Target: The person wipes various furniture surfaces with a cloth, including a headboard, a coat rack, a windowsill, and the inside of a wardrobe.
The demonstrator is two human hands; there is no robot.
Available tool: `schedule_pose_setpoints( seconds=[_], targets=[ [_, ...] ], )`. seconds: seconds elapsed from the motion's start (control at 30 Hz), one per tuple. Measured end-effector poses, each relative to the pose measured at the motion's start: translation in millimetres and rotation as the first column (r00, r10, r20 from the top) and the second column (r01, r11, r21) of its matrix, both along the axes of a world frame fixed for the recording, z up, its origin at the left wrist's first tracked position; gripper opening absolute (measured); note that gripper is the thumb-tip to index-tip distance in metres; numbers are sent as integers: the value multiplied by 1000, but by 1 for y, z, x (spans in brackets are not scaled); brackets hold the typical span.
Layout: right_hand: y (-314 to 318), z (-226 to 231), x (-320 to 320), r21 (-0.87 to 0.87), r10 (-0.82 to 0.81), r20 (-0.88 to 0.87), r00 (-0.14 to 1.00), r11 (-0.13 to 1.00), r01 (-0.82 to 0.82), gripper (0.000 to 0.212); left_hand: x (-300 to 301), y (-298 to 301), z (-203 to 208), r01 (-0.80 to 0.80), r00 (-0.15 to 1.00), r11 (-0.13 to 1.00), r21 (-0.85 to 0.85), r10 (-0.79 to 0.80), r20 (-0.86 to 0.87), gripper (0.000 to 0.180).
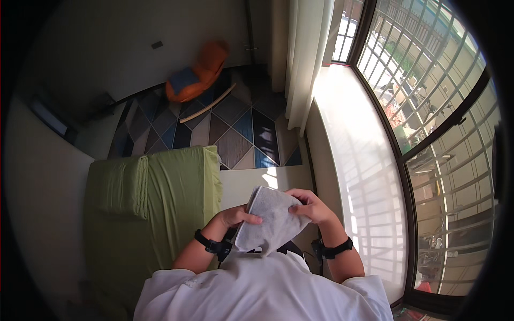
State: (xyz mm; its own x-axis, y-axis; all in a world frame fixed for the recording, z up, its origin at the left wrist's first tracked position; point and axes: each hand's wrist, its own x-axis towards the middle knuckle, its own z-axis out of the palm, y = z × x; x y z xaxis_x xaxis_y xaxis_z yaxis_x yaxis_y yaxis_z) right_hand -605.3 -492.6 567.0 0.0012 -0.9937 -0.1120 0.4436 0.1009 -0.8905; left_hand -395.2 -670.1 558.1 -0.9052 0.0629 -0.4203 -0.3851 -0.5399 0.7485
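Note:
A folded light grey cloth (pixel 271 216) is held up in front of my chest, between both hands. My left hand (pixel 238 216) grips its left edge, with the thumb lying across the front. On the other side my right hand (pixel 309 205) is closed on the upper right edge, its thumb pressed onto the face of the cloth. The fingers behind the cloth are hidden. A lower corner of the cloth hangs down near my white shirt (pixel 267 289). Each wrist wears a black strap.
At left stands a bed (pixel 182 179) with a green cover. Along the right runs a white window sill (pixel 358 139) below a barred window (pixel 428 117). A patterned rug (pixel 230 136) lies ahead, with an orange rocking chair (pixel 184 91) on it. A pale curtain (pixel 306 59) hangs beside the window.

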Motion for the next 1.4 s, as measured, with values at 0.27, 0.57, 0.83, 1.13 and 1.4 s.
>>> schedule_pose_setpoints(
  seconds=[0.27,0.57,0.83,1.13,1.4],
  targets=[
    [-64,-47,-86,51,-194,392,899,981,190,38,-42,-44,-34,-568,778,764,306,620,-105,57],
    [-96,-125,-178,474,-661,252,707,721,505,6,-79,-183,-91,-834,469,417,360,881,67,48],
    [-168,-100,-236,488,-807,46,588,532,692,7,-188,-312,-97,-614,765,677,407,637,94,60],
    [-367,-64,-282,227,-397,259,881,911,344,88,-346,-372,-61,-208,974,907,365,228,-10,50],
    [-450,-140,-399,396,-363,498,788,903,166,78,-418,-465,-127,-229,955,951,-208,261,141,36]
  ],
)
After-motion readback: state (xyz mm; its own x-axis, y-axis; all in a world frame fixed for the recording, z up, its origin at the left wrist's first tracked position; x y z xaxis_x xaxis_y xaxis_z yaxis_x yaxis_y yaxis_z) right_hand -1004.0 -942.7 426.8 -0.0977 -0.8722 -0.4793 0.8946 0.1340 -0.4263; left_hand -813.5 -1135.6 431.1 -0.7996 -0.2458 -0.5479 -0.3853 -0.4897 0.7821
